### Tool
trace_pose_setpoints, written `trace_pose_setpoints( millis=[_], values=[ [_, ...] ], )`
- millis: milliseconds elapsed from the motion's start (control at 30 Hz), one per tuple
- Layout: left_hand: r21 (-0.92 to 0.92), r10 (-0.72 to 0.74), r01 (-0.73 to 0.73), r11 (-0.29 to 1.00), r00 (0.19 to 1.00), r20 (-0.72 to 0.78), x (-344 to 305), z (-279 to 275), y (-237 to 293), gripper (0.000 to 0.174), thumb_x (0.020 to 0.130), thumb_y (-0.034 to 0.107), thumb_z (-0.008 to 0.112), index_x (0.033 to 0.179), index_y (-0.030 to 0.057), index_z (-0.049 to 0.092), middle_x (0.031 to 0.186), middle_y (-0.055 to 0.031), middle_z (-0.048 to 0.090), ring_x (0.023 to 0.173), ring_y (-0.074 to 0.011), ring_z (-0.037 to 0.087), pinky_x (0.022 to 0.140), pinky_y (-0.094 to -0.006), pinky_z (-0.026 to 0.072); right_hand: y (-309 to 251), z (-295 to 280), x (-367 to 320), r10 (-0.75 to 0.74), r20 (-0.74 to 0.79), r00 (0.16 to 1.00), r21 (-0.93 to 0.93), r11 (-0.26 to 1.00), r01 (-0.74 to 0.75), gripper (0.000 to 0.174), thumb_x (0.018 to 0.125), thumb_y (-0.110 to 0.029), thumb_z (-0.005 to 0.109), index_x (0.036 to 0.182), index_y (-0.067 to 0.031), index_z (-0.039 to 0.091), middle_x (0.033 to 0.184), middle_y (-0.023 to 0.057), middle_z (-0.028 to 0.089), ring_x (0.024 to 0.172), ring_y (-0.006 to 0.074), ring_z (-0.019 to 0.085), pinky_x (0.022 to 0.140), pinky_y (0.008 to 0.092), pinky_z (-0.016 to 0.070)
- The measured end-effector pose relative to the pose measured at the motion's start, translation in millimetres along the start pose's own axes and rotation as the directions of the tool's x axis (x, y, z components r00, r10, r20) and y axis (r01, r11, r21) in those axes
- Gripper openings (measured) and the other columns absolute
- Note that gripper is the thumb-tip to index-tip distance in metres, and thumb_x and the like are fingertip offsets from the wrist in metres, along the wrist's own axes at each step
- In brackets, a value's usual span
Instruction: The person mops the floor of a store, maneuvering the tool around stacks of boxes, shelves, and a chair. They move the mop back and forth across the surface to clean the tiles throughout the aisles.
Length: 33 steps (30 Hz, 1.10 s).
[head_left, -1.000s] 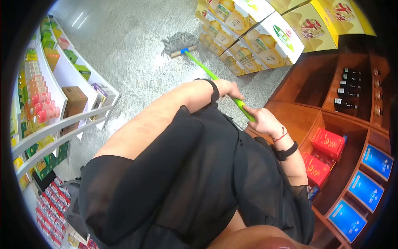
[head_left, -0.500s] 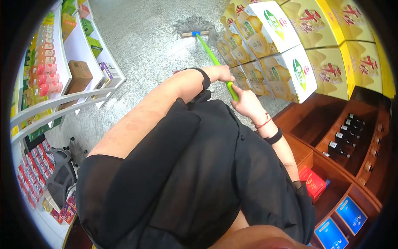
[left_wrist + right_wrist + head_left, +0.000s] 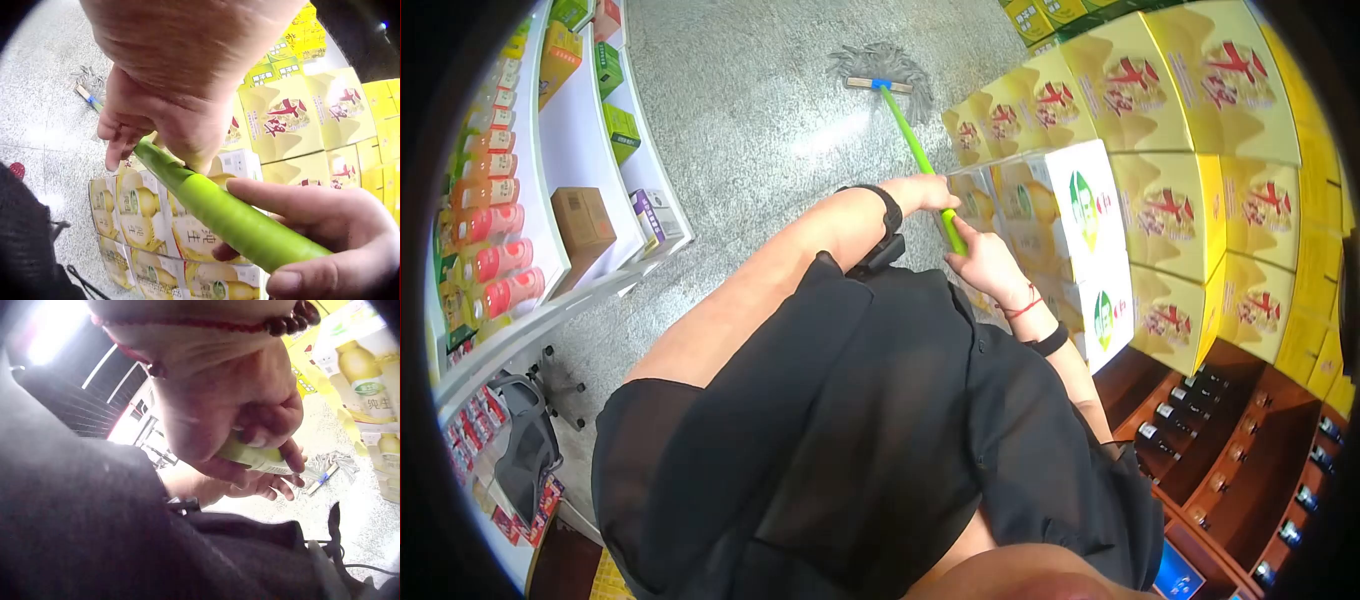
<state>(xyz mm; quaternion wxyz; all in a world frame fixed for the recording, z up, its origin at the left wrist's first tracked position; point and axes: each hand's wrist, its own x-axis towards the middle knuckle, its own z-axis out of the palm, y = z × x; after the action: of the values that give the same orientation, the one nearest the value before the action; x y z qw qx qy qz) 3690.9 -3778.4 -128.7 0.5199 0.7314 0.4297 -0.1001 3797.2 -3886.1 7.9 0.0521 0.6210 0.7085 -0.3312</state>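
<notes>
A mop with a grey string head (image 3: 885, 72), a blue joint and a bright green handle (image 3: 912, 140) stretches forward, its strings spread on the floor. My left hand (image 3: 922, 193) holds the handle lower down, on the mop-head side. My right hand (image 3: 988, 265) grips the handle's upper end, close behind the left. In the left wrist view, the right thumb and fingers wrap the ribbed green grip (image 3: 240, 222), while the left hand (image 3: 165, 115) lies over the narrower part. The right wrist view has the right hand (image 3: 250, 419) curled round the handle.
Stacked yellow gift cartons (image 3: 1170, 215) and white-sided drink cartons (image 3: 1090, 215) stand close on the right. Below them is a wooden shelf (image 3: 1250, 440) with bottles. At left are a white shelf (image 3: 560, 130) with bottles and boxes, and a grey chair (image 3: 530, 430). Speckled floor (image 3: 730, 110) lies between.
The view has swung right, bringing more yellow cartons in. The mop head has moved forward, away from the body, mostly in the first half second. Both hands keep hold of the handle.
</notes>
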Motion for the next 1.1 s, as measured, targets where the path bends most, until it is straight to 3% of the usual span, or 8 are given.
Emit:
trace_pose_setpoints(
  millis=[367, 533, 633, 700, 767, 900, 967, 1100],
  values=[
    [-0.072, -0.017, 0.014, 0.997, 0.999, -0.046, 66, -82, -43, 0.072, 0.075, 0.047, 0.052, 0.124, -0.0036, 0.039, 0.120, -0.0254, 0.046, 0.111, -0.0345, 0.046, 0.094, -0.0360, 0.0354, -17, -45, 106, -0.021, 0.033, 0.999, -0.018, 1.000, 0.022, 0.056, 0.067, -0.017, 0.060, 0.116, 0.0049, 0.044, 0.074, 0.0254, 0.059, 0.074, 0.0380, 0.058, 0.069, 0.0426, 0.0471],
    [-0.083, -0.006, 0.002, 0.997, 0.998, -0.055, 90, -124, -29, 0.071, 0.074, 0.048, 0.052, 0.121, -0.0041, 0.042, 0.117, -0.0256, 0.048, 0.109, -0.0345, 0.048, 0.093, -0.0363, 0.0366, 0, -77, 140, -0.094, -0.074, 0.993, 0.016, 0.995, 0.095, 0.055, 0.067, -0.017, 0.060, 0.115, 0.0047, 0.046, 0.075, 0.0258, 0.058, 0.076, 0.0384, 0.058, 0.070, 0.0428, 0.0468],
    [-0.079, -0.002, -0.003, 0.997, 0.999, -0.053, 105, -157, -17, 0.070, 0.074, 0.048, 0.052, 0.120, -0.0043, 0.043, 0.115, -0.0256, 0.050, 0.107, -0.0342, 0.049, 0.092, -0.0364, 0.0377, 9, -108, 168, -0.039, 0.005, 0.999, -0.015, 0.999, 0.039, 0.054, 0.066, -0.017, 0.060, 0.114, 0.0035, 0.047, 0.077, 0.0255, 0.058, 0.078, 0.0380, 0.058, 0.071, 0.0426, 0.0466],
    [-0.075, 0.000, -0.005, 0.997, 0.998, -0.060, 117, -188, -4, 0.070, 0.075, 0.048, 0.051, 0.120, -0.0043, 0.043, 0.114, -0.0254, 0.050, 0.107, -0.0340, 0.050, 0.091, -0.0364, 0.0383, 22, -128, 189, -0.125, -0.057, 0.991, -0.012, 0.992, 0.124, 0.052, 0.066, -0.018, 0.060, 0.113, 0.0028, 0.049, 0.077, 0.0251, 0.059, 0.078, 0.0377, 0.058, 0.071, 0.0424, 0.0466],
    [-0.143, -0.092, 0.115, 0.983, 0.984, 0.155, 132, -223, 12, 0.070, 0.076, 0.050, 0.049, 0.121, -0.0040, 0.043, 0.115, -0.0262, 0.050, 0.109, -0.0332, 0.048, 0.093, -0.0362, 0.0365, 25, -162, 211, -0.068, 0.008, 0.998, 0.012, 0.998, 0.068, 0.050, 0.066, -0.019, 0.059, 0.111, 0.0034, 0.050, 0.077, 0.0248, 0.059, 0.078, 0.0378, 0.058, 0.071, 0.0428, 0.0464],
    [-0.176, -0.129, 0.127, 0.976, 0.992, 0.002, 182, -257, 14, 0.069, 0.077, 0.050, 0.047, 0.120, -0.0049, 0.043, 0.109, -0.0245, 0.054, 0.095, -0.0317, 0.056, 0.083, -0.0364, 0.0431, 53, -203, 263, -0.195, -0.034, 0.980, -0.017, 0.981, 0.195, 0.045, 0.066, -0.019, 0.058, 0.104, 0.0043, 0.053, 0.077, 0.0251, 0.059, 0.077, 0.0381, 0.058, 0.072, 0.0434, 0.0461],
    [-0.073, -0.063, 0.055, 0.996, 0.992, -0.105, 212, -272, 6, 0.067, 0.078, 0.048, 0.045, 0.121, -0.0043, 0.042, 0.107, -0.0233, 0.055, 0.090, -0.0311, 0.058, 0.079, -0.0366, 0.0443, 59, -222, 286, -0.208, -0.001, 0.978, -0.046, 0.977, 0.208, 0.037, 0.067, -0.018, 0.056, 0.095, 0.0049, 0.054, 0.076, 0.0252, 0.058, 0.078, 0.0380, 0.058, 0.073, 0.0439, 0.0459],
    [-0.023, -0.046, 0.043, 0.999, 0.984, -0.174, 230, -304, 5, 0.064, 0.080, 0.046, 0.044, 0.121, -0.0027, 0.042, 0.109, -0.0232, 0.054, 0.096, -0.0324, 0.056, 0.084, -0.0369, 0.0422, 73, -236, 335, -0.256, 0.036, 0.966, -0.079, 0.963, 0.258, 0.032, 0.067, -0.017, 0.055, 0.091, 0.0049, 0.054, 0.075, 0.0252, 0.059, 0.078, 0.0378, 0.058, 0.073, 0.0441, 0.0458]
  ],
)
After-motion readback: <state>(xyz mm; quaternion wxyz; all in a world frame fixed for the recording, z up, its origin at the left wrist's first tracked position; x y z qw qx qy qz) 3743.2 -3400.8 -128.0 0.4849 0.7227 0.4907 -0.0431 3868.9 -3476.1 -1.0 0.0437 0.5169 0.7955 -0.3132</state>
